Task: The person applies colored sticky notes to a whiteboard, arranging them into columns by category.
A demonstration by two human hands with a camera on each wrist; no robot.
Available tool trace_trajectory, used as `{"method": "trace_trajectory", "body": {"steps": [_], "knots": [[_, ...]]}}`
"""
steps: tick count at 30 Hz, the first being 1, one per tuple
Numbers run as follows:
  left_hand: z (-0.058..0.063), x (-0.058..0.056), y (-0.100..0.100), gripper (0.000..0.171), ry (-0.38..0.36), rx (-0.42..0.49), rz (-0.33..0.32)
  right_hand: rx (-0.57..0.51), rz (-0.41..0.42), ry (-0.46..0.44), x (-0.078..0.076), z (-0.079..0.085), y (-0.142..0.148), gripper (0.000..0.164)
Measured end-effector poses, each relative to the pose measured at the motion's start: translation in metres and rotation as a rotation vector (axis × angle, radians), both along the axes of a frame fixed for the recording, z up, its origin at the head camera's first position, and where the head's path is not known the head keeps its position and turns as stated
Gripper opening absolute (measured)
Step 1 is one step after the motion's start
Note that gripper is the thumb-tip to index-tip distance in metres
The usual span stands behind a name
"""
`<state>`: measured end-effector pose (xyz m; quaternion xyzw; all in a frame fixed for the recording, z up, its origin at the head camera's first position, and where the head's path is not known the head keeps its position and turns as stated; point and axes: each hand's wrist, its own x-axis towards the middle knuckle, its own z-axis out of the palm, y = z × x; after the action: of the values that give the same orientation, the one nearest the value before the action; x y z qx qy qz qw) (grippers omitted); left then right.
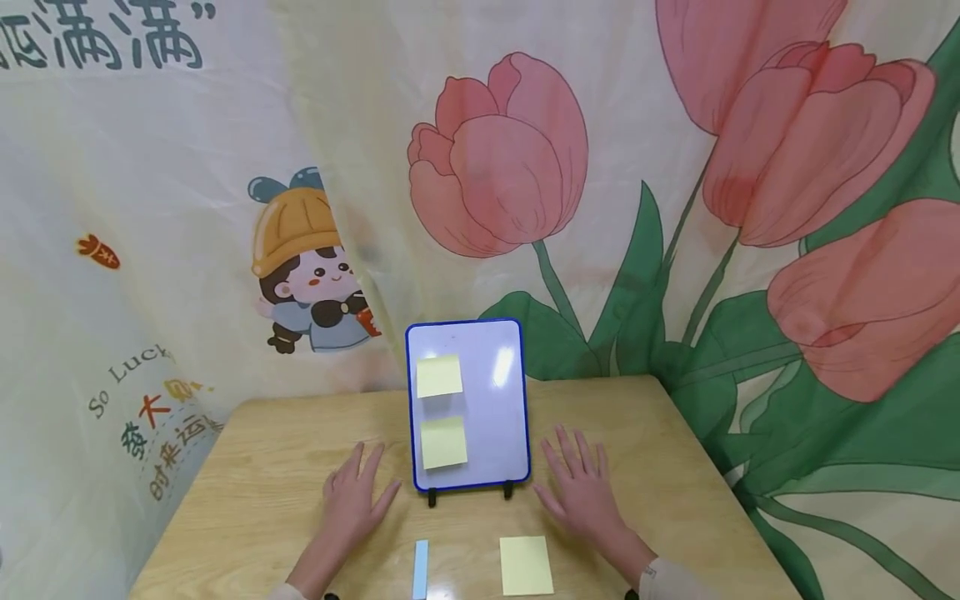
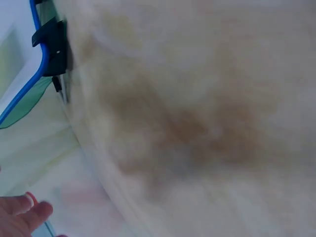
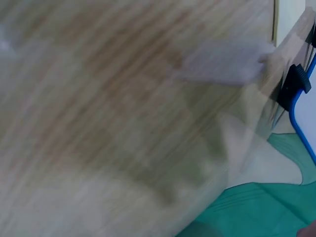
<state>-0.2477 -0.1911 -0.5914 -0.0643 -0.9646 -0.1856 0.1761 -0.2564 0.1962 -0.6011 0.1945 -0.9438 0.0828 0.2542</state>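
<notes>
A small whiteboard (image 1: 491, 433) with a blue frame leans upright on a stand with black feet (image 1: 432, 497). Two pale yellow sticky notes are on its left half, an upper one (image 1: 439, 376) and a lower one (image 1: 443, 442). My left hand (image 1: 352, 497) is to the left of the board with fingers spread, holding nothing. On the other side, my right hand (image 1: 585, 493) also has its fingers spread and is bare of any object. Fingertips (image 2: 37, 216) show at the lower left of the left wrist view. A black foot (image 3: 292, 86) grips the board's blue edge in the right wrist view.
In front of the board, a light blue strip (image 1: 421, 570) lies between the forearms, with a yellow sticky note pad (image 1: 526, 566) to its right. The wooden table (image 1: 277, 450) meets a printed cloth backdrop (image 1: 360, 125) with tulips and a cartoon figure.
</notes>
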Motion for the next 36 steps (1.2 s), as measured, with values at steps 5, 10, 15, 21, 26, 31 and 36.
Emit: {"method": "trace_trajectory", "body": {"steps": [5,10,15,21,26,31,36], "knots": [[-0.01,0.029,-0.014,0.08,0.054,-0.057,0.009,-0.003,-0.048,-0.049,0.01,-0.005,0.01,0.071],[-0.022,0.051,-0.019,0.082,0.049,-0.1,0.024,-0.034,-0.089,-0.081,0.017,-0.014,0.02,0.073],[-0.032,0.067,-0.019,0.08,-0.041,-0.113,0.045,-0.06,-0.115,-0.097,0.025,-0.024,0.033,0.074],[-0.035,0.078,-0.023,0.077,-0.058,-0.097,0.069,-0.092,-0.128,-0.098,0.031,-0.027,0.037,0.075],[-0.039,0.082,-0.024,0.078,-0.033,-0.086,0.075,-0.099,-0.133,-0.122,0.034,-0.026,0.036,0.076],[-0.042,0.085,-0.024,0.079,-0.032,-0.085,0.083,-0.093,-0.147,-0.144,0.038,-0.024,0.036,0.076],[-0.042,0.087,-0.024,0.079,-0.033,-0.08,0.084,-0.092,-0.154,-0.164,0.042,-0.021,0.036,0.075]]}}
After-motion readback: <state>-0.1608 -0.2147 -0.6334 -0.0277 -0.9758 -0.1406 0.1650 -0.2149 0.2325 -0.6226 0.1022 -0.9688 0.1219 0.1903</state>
